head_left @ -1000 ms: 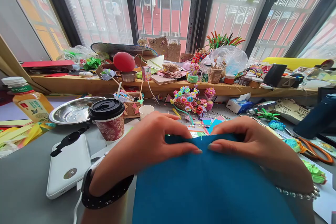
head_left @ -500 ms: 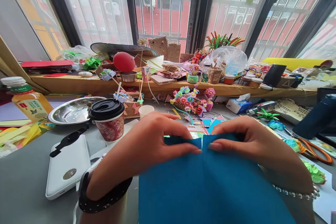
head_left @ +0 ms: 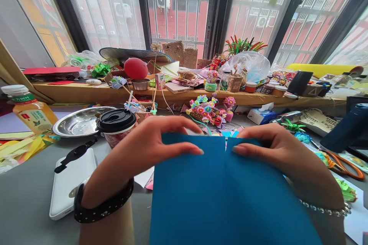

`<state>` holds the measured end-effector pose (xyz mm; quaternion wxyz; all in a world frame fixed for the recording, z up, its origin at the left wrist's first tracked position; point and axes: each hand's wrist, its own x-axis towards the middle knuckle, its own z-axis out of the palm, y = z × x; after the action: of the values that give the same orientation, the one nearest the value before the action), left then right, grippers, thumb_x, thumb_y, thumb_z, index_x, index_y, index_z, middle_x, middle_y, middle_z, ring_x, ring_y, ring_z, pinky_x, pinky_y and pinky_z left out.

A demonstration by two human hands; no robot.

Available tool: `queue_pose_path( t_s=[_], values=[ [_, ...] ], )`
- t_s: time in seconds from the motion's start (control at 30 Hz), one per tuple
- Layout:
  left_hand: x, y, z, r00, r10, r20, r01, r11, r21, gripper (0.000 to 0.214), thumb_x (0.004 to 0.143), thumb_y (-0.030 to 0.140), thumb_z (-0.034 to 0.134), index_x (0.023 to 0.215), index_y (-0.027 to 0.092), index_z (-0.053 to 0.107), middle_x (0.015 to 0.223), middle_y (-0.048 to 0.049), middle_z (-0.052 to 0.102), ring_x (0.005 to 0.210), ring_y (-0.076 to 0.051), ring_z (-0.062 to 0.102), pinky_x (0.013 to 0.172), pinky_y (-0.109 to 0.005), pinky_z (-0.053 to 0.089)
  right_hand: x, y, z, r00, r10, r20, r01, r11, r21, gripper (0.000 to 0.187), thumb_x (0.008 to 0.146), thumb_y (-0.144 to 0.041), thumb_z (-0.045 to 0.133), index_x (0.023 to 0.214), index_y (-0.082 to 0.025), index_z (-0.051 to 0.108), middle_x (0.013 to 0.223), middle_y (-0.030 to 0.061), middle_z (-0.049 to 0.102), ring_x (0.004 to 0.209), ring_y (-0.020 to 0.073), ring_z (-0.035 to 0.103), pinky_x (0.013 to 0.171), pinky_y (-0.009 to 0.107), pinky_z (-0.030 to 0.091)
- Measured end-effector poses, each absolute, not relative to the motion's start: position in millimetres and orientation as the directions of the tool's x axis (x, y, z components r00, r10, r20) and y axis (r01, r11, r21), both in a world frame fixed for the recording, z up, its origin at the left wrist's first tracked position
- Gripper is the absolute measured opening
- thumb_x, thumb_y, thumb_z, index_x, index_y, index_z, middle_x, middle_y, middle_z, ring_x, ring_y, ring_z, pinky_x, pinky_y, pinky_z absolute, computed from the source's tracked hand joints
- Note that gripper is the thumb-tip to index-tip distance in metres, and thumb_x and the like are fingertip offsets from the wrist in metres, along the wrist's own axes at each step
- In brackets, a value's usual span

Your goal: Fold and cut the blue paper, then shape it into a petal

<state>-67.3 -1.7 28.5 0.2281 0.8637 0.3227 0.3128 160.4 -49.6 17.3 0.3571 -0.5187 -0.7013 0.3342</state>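
Note:
A large sheet of blue paper (head_left: 195, 195) stands before me, with a short tear or slit in the middle of its top edge. My left hand (head_left: 155, 141) has the sheet's upper left between thumb and fingers; the thumb lies on the front, the index finger runs along the top edge, and the grip looks loose. On the other side of the slit, my right hand (head_left: 273, 145) pinches the top edge, thumb in front and fingers behind. Some fingers are hidden by the paper.
Left on the grey table are a lidded paper cup (head_left: 116, 122), a white power bank (head_left: 71, 183), a metal plate (head_left: 77, 120) and a juice bottle (head_left: 33, 111). Orange-handled scissors (head_left: 345, 164) and a dark bottle (head_left: 346, 128) lie right. Crocheted flowers (head_left: 205, 108) sit behind the paper.
My left hand has slid left along the top edge, away from the slit, and its thumb and index finger are wider apart. My right hand keeps its pinch, shifted slightly.

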Motion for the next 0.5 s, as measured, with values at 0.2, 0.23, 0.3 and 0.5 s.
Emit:
queue_pose_path(
  t_s=[0.2,0.23,0.3,0.5],
  values=[
    [-75,6,30,0.514,0.84,0.174,0.129,-0.277,0.952,0.029,0.067,0.029,0.065,0.094,0.018,0.061,0.075,0.0024,0.068,0.069,-0.014,0.064,0.056,-0.02,0.05,167,-43,10,0.078,0.957,0.281,0.325,0.242,-0.914,0.021,0.059,-0.039,0.07,0.067,-0.019,0.068,0.062,0.0002,0.065,0.046,0.0115,0.056,0.036,0.018,0.042],
    [-73,8,28,0.55,0.826,0.119,0.123,-0.221,0.968,0.026,0.067,0.028,0.065,0.09,0.017,0.062,0.08,0.0012,0.069,0.069,-0.015,0.064,0.058,-0.022,0.051,167,-42,9,0.095,0.948,0.303,0.324,0.259,-0.91,0.021,0.059,-0.038,0.07,0.068,-0.019,0.068,0.064,0.0005,0.065,0.046,0.0113,0.056,0.037,0.017,0.042],
    [-70,11,24,0.56,0.827,0.044,0.185,-0.176,0.967,0.022,0.067,0.029,0.064,0.085,0.016,0.065,0.084,-0.0001,0.069,0.071,-0.017,0.064,0.061,-0.026,0.052,168,-40,8,0.108,0.935,0.337,0.339,0.284,-0.897,0.021,0.059,-0.037,0.07,0.068,-0.018,0.068,0.067,0.0012,0.066,0.049,0.0118,0.057,0.039,0.017,0.043],
    [-67,16,20,0.453,0.885,0.11,0.343,-0.287,0.895,0.023,0.066,0.038,0.064,0.076,0.018,0.067,0.079,-0.0002,0.07,0.073,-0.02,0.064,0.062,-0.028,0.052,169,-39,6,0.13,0.934,0.334,0.357,0.27,-0.894,0.018,0.061,-0.034,0.07,0.07,-0.019,0.068,0.068,0.0005,0.065,0.053,0.0123,0.058,0.042,0.017,0.044]
  ],
)
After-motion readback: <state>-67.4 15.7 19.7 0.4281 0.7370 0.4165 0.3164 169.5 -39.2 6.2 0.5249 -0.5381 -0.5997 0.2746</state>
